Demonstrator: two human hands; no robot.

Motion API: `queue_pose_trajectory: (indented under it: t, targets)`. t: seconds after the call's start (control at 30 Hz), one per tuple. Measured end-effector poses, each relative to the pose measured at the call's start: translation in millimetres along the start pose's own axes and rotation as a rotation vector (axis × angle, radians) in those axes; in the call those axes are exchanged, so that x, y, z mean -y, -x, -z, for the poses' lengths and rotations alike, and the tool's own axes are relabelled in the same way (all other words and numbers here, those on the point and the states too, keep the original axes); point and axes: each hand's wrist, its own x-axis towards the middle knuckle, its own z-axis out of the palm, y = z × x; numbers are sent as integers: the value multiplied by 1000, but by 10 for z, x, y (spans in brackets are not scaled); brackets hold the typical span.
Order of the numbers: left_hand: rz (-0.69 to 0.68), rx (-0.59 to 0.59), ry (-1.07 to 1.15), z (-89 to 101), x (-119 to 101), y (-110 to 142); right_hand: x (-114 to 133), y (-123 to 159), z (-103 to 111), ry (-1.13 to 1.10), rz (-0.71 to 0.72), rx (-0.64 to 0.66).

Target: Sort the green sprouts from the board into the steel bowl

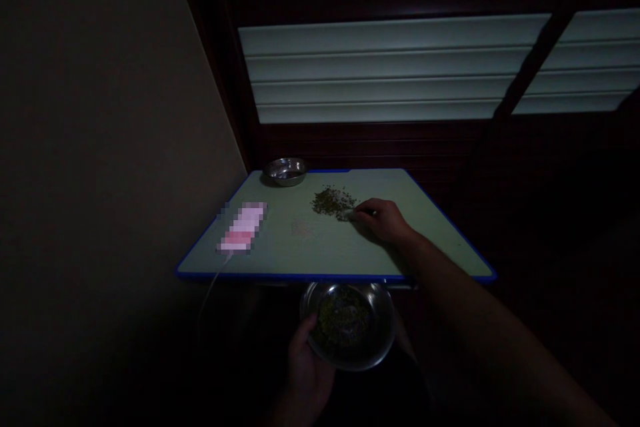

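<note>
My left hand (309,363) grips the side of a shiny metal bowl (385,333) just below the table's front edge, thumb over the rim. Small green bits (345,317) cover the bowl's bottom; their kind is too dark to tell. On the tabletop lies a loose pile of small dark and greenish grains (330,201). My right hand (383,219) is at the pile's right edge, thumb and fingers pinched together. Something pale shows at the fingertips, but I cannot make out what it is.
The pale green table (280,260) has a blue rim. A second metal bowl (286,172) stands at its back left corner. A lit, pixelated phone (243,227) lies at the left with a white cable (213,283) over the edge. A wall and dark slatted panels enclose the table.
</note>
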Motion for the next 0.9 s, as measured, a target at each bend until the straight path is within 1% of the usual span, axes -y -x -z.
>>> queue_pose_trajectory:
  t: [0.1,0.2,0.33,0.43,0.5,0.57,0.63,0.77,0.9]
  targets:
    - [1,11,-6,26,4,-8,17,14,-1,-86,-10,18]
    - [-9,28,-18,51,9,-22,34,26,-10,-169,-54,35]
    - [-6,19,-14,60,9,-31,57,29,-10,-251,-113,51]
    - [6,13,-6,55,1,-30,59,17,20,-244,-156,-27]
    - [20,8,-13,53,-5,-26,44,5,54,-214,-206,-108]
    - [23,3,-25,55,-9,-24,15,-7,91,-188,-263,-145]
    - [13,0,-40,60,-11,-26,-21,-9,128,-167,-304,-110]
    - [-3,6,-43,65,-14,-32,-97,19,189,-128,-344,19]
    - [-11,9,-38,53,-14,-31,-150,50,211,-205,-381,85]
